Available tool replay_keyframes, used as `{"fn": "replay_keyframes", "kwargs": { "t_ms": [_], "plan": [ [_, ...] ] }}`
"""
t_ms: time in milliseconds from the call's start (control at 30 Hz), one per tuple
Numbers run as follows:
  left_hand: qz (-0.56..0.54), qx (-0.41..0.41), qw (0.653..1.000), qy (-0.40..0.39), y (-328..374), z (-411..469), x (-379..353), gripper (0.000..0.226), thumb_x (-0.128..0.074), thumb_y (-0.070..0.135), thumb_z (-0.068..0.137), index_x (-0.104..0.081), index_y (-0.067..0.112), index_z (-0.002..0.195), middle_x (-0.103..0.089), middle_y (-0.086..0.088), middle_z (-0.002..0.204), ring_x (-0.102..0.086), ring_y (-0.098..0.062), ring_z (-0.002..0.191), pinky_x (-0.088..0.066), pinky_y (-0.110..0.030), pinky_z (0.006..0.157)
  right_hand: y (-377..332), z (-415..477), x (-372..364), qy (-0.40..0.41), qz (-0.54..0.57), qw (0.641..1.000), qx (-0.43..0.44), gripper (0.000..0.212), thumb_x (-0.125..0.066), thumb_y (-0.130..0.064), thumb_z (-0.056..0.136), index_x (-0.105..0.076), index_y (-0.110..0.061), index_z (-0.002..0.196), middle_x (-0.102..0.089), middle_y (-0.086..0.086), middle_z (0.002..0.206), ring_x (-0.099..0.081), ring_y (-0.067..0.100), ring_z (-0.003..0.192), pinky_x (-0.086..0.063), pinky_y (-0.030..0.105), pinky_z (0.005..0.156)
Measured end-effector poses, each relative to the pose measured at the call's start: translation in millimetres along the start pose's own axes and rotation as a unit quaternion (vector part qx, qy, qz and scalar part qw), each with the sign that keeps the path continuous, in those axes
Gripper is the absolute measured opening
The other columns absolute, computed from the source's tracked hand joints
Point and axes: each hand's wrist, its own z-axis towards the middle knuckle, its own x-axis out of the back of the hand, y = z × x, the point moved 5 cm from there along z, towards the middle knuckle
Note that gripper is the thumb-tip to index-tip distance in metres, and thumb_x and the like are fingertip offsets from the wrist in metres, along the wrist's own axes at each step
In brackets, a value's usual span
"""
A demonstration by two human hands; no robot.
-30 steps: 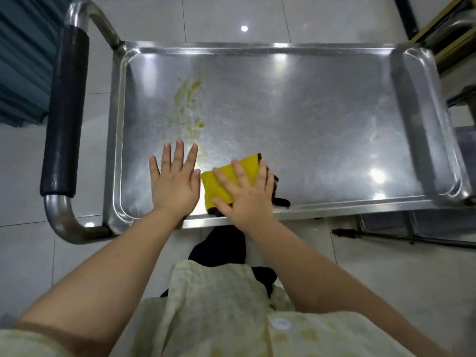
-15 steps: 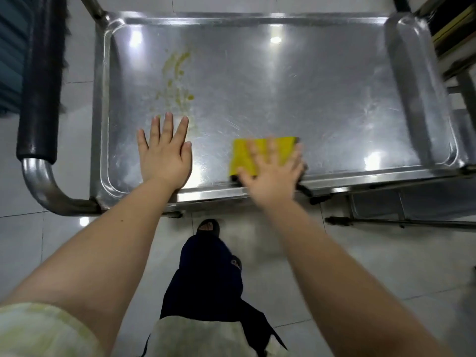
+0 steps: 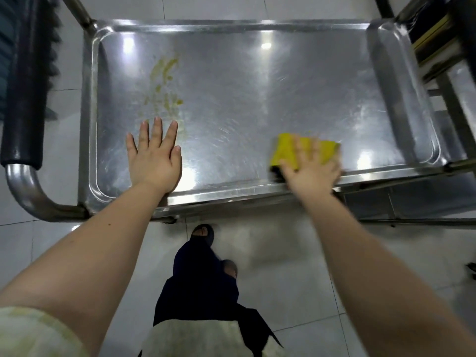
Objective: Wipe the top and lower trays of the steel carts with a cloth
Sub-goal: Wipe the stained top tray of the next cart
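Observation:
The steel cart's top tray (image 3: 257, 86) fills the upper part of the head view. A yellowish smear (image 3: 164, 81) marks its left half. My left hand (image 3: 154, 155) lies flat on the tray near the front left, fingers spread. My right hand (image 3: 313, 167) presses a yellow cloth (image 3: 283, 148) with a dark underside onto the tray near the front edge, right of centre. The right hand is motion-blurred, fingers spread over the cloth. The lower tray is mostly hidden under the top one.
The cart's push handle (image 3: 23, 99), with a black grip, curves round at the left. Another steel frame (image 3: 450, 81) stands at the right. White floor tiles (image 3: 283, 279) lie below, with my foot (image 3: 203, 234) close to the cart's front edge.
My right hand has slid the yellow cloth to the right along the tray's front edge. The left hand has stayed flat on the tray. The camera has shifted back.

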Motion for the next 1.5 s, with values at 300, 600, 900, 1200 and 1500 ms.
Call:
{"fn": "replay_keyframes", "kwargs": {
  "t_ms": [300,600,900,1200,1500],
  "plan": [
    [-0.018,0.004,1.000,-0.007,-1.9,-2.2,5.2,0.055,-0.018,0.041,0.105,-0.008,0.035,0.158,0.002,0.002,0.166,0.008,-0.021,0.152,0.009,-0.049,0.121,-88.4,-29.0,-14.9,-0.003,-0.003,0.974,0.225,0.070,-0.018,-0.081,0.084,-0.004,-0.058,0.148,0.005,-0.015,0.164,0.019,0.041,0.147,0.004,0.059,0.118],
    [-0.092,0.005,0.996,-0.017,-1.2,2.4,9.8,0.052,-0.028,0.036,0.105,-0.020,0.038,0.155,-0.010,0.005,0.166,0.000,-0.020,0.153,0.005,-0.047,0.122,-70.9,-16.7,-6.2,0.019,0.076,0.997,0.018,0.068,-0.025,-0.075,0.087,-0.012,-0.054,0.151,-0.005,-0.008,0.165,0.008,0.051,0.145,0.000,0.063,0.114],
    [-0.266,0.058,0.962,0.000,-17.7,-2.2,44.8,0.048,-0.034,0.032,0.101,-0.043,0.027,0.148,-0.036,-0.005,0.157,-0.017,-0.033,0.149,-0.009,-0.053,0.120,-199.6,-37.9,4.9,0.071,0.077,0.958,0.266,0.053,-0.036,-0.056,0.093,-0.044,-0.039,0.143,-0.045,-0.003,0.151,-0.041,0.042,0.128,-0.040,0.057,0.098],
    [-0.020,-0.039,0.999,-0.023,44.3,-15.1,9.5,0.058,-0.031,0.057,0.098,-0.027,0.042,0.153,-0.023,-0.009,0.163,-0.012,-0.055,0.145,-0.007,-0.075,0.110,-201.4,141.1,43.8,0.007,-0.008,0.978,0.208,0.057,-0.026,-0.056,0.101,-0.010,-0.045,0.155,-0.001,-0.009,0.166,0.010,0.042,0.148,0.006,0.057,0.119],
    [0.039,-0.013,0.999,-0.032,19.4,232.7,44.9,0.057,-0.013,0.065,0.097,-0.005,0.053,0.152,-0.004,0.002,0.167,-0.004,-0.047,0.148,0.003,-0.070,0.112,-205.7,160.8,32.6,0.032,-0.014,0.973,0.230,0.059,-0.018,-0.058,0.099,-0.002,-0.045,0.154,0.003,-0.006,0.166,0.011,0.042,0.148,0.012,0.055,0.118]
  ]
}}
